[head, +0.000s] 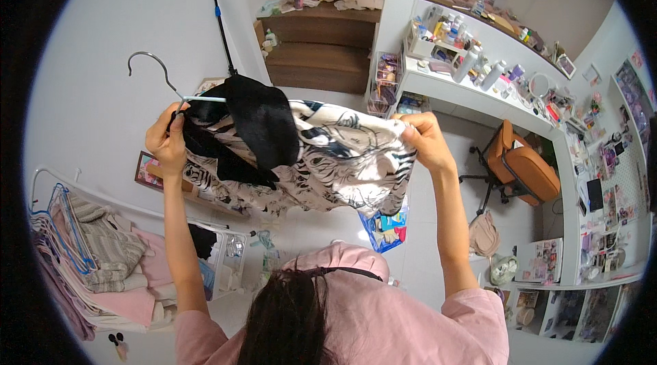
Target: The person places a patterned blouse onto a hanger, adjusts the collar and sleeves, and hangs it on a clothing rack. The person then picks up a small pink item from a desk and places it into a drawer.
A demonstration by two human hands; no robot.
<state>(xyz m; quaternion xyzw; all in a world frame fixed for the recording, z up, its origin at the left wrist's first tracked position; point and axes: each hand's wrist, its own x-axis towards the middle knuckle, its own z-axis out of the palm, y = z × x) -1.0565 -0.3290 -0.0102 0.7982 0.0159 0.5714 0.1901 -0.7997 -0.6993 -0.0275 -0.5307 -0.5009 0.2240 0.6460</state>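
Observation:
A cream patterned garment (354, 154) with dark drawn figures and a black collar (264, 124) is stretched sideways between my two hands. My left hand (167, 139) pinches the black collar edge together with the neck of a clothes hanger (177, 93). The hanger's metal hook points up and left, and its pale arm runs into the collar. My right hand (426, 139) grips the garment's far right edge between thumb and fingers. The lower part of the cloth hangs in loose folds. How the rest of the hanger sits inside is hidden.
A white clothes rail (128, 206) with garments and blue hangers (64, 226) stands at the lower left. Wooden steps (318, 52) lie ahead. To the right are a cluttered white desk (436, 77) and a brown chair (523, 165). A blue bag (382, 231) lies on the floor.

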